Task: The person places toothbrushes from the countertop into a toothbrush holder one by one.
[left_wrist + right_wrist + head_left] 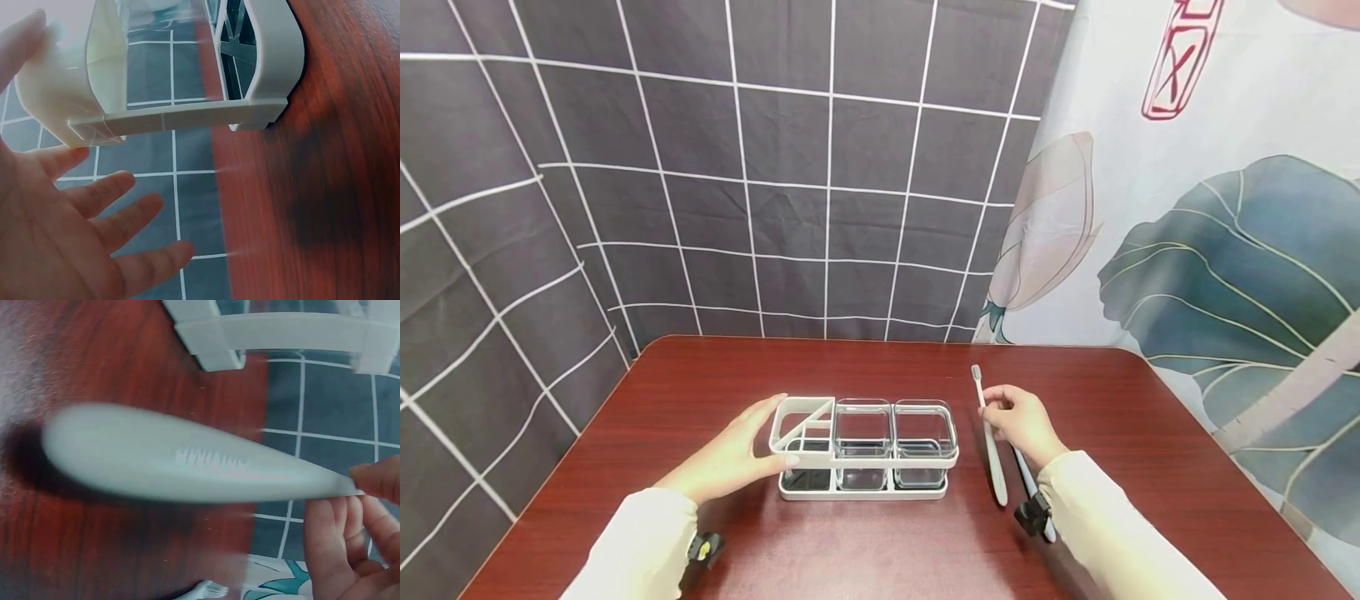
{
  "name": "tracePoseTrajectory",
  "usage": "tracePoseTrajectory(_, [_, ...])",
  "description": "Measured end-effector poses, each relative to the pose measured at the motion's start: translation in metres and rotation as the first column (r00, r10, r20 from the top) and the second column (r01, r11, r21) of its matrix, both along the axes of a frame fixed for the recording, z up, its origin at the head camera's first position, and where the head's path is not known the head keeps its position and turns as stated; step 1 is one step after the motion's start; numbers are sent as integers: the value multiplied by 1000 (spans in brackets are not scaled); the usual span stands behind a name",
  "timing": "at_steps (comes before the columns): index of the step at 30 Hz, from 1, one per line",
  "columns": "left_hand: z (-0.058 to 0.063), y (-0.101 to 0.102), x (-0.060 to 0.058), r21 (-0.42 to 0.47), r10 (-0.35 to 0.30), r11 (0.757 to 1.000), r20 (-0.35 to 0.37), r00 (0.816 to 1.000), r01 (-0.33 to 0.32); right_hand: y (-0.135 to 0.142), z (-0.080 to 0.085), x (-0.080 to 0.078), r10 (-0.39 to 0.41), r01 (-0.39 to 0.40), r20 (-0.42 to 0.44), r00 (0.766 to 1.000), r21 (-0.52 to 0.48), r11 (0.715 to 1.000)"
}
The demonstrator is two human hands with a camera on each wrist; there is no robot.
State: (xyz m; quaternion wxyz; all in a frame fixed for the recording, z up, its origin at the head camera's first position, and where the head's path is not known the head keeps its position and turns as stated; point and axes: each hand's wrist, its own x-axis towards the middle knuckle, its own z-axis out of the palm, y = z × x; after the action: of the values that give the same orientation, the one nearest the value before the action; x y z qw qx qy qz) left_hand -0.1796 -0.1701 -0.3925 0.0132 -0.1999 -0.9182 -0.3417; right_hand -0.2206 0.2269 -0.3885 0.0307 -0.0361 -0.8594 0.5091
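One pale toothbrush (995,462) pinched in right hand (1027,423), between white rack (868,462) and right edge of bench (1150,450); left hand (737,450) spread against rack's left end, rack mid-bench. Hands apart.

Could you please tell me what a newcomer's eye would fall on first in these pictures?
Probably the white rack on the red table, with two clear cups in it and the left hand at its left end. Next comes the toothbrush right of the rack, pinched in the right hand. Behind, at right, a printed leaf stands out on the pale backdrop.
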Motion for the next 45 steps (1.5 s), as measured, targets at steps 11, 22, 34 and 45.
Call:
tracePoseTrajectory(11, [1, 1, -2, 30, -1, 1000, 33, 999, 0, -4, 27, 0, -79, 44, -238, 968, -151, 988])
tracePoseTrajectory(22, [0, 0, -3, 60, -4, 998, 78, 997, -1, -9, 66, 7, -173, 53, -371, 912, -312, 948])
tracePoseTrajectory(34, [3, -1, -4, 2, -11, 1000, 31, 999, 11, -32, 100, 13, -156, -55, -468, 870, -406, 912])
tracePoseTrajectory(45, [9, -1, -3, -41, -3, 999, 39, 999, 5, -60, 102, 13, -42, -120, -483, 875, -298, 947])
